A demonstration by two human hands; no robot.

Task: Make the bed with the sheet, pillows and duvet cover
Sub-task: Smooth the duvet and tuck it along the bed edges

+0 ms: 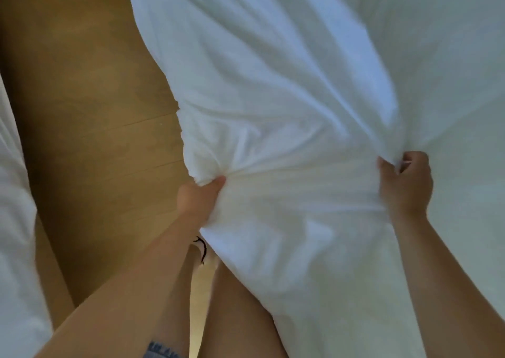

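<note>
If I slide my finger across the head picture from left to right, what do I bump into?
First white bedding at the edge → wooden floor → left hand → right hand. Both hands grip the big white cloth, which spreads too wide to place.

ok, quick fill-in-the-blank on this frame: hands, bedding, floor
1. The fabric gripped by the left hand and the right hand is ___ in colour.
2. The floor beside it looks like ___ planks.
3. More bedding shows at the frame's ___ edge.

Missing words: white; wood; left
</note>
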